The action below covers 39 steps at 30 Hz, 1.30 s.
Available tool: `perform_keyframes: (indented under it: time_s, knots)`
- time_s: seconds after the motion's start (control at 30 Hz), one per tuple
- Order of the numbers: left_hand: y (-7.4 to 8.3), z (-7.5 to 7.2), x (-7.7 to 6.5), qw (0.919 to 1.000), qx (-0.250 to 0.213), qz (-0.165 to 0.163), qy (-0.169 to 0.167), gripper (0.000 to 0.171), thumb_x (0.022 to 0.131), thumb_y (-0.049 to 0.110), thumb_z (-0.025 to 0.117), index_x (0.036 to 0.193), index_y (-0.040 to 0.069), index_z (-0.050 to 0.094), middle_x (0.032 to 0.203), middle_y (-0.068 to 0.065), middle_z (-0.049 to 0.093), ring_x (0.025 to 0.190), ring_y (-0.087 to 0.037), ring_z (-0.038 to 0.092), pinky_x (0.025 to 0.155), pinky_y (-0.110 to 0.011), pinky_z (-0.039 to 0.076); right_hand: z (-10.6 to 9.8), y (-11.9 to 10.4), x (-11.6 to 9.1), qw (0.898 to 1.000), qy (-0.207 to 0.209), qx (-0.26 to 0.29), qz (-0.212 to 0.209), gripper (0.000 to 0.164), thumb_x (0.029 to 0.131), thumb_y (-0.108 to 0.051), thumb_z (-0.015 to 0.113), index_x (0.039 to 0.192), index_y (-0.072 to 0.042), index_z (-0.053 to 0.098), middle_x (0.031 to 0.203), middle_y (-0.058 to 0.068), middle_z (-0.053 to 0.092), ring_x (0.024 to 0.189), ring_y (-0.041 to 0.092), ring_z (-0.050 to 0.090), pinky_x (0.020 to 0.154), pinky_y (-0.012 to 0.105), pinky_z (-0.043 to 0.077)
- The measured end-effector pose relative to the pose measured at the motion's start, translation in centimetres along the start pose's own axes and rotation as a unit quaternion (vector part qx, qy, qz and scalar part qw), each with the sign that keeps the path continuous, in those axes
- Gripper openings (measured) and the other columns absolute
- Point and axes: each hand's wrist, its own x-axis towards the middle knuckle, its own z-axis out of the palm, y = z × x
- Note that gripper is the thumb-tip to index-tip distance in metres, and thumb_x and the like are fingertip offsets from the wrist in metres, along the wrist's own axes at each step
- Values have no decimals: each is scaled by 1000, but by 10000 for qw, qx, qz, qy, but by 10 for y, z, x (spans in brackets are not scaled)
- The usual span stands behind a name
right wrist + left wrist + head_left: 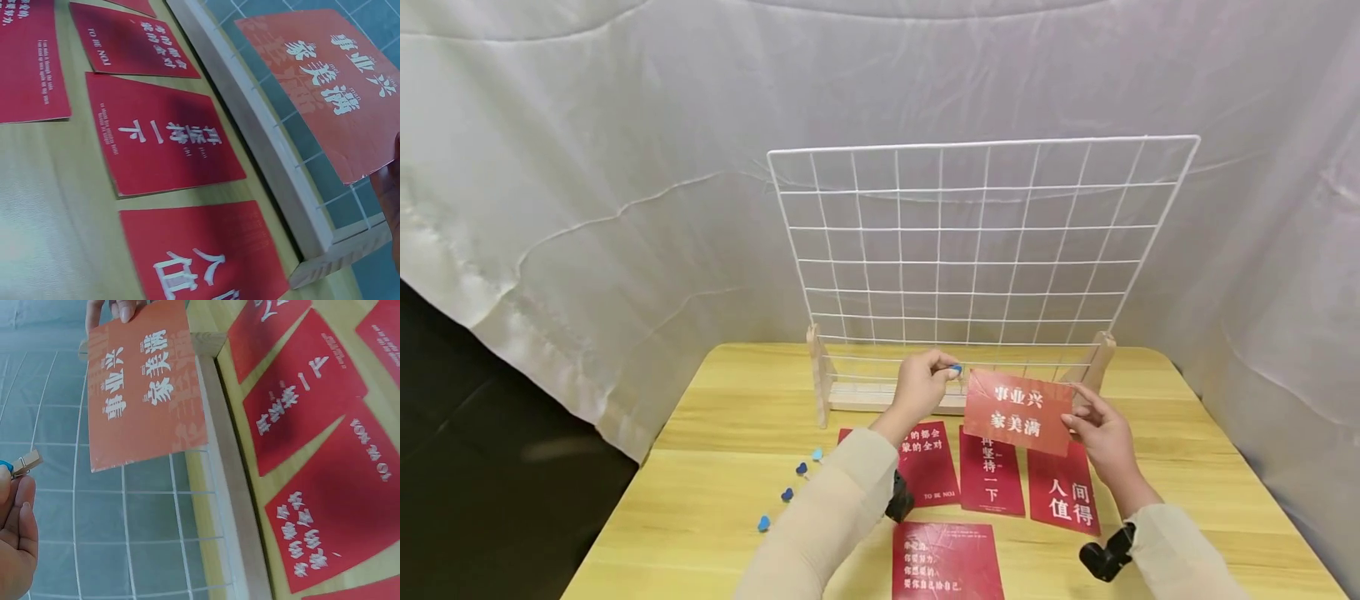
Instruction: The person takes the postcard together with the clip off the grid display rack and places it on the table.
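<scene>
My left hand [921, 385] pinches a small wooden clothespin [26, 462] with a blue heart on it, in front of the lower part of the white wire grid [977, 242]. An orange-red card [1018, 412] with white characters is pinched at its right edge by my right hand [1103, 433]. The card is held up before the grid's base, to the right of the clothespin and apart from it. In the right wrist view only part of the right hand [390, 187] shows, at the right edge.
The grid stands in a wooden base [857, 398] on the yellow table [715, 433]. Several red cards [992, 475] lie in front of it, one nearer me [947, 562]. Several blue heart clothespins [787, 495] lie to the left. Pale cloth [625, 167] hangs behind.
</scene>
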Motion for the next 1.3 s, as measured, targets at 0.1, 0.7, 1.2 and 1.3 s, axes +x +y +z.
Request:
perform_keyframes:
  time_s: [0.1, 0.7, 1.2, 1.3]
  knots:
    - [-5, -4, -9, 9998, -141, -147, -17, 8, 81, 5, 57, 85, 4, 64, 72, -1, 60, 57, -5, 46, 46, -15, 38, -4, 19, -5, 9996, 164, -187, -117, 54, 78, -7, 62, 127, -19, 45, 84, 4, 57, 69, 7, 57, 56, 21, 49]
    - [-42, -30, -71, 9963, -378, -773, -85, 10, 83, 3, 54, 89, 1, 62, 73, -1, 61, 71, -15, 58, 58, -21, 46, -6, 6, -64, 9966, 378, -389, 625, 58, 76, -10, 65, 128, -20, 42, 83, 3, 59, 68, 9, 59, 58, 24, 49]
    - [-75, -54, -123, 9935, -201, -1109, -186, 8, 83, 2, 54, 87, 2, 61, 75, -1, 58, 71, -19, 56, 57, -19, 45, -8, -33, -109, 9928, -216, 301, 1142, 64, 75, -10, 66, 132, -12, 36, 80, -1, 62, 61, 9, 57, 53, 25, 50]
    - [-82, -60, -134, 9922, -168, -1228, -147, 7, 83, 2, 54, 87, 3, 59, 75, 0, 57, 69, -17, 53, 53, -20, 44, -4, -51, -118, 9911, -289, 613, 1142, 63, 76, -3, 63, 132, -11, 34, 78, -2, 62, 62, 8, 58, 53, 25, 50]
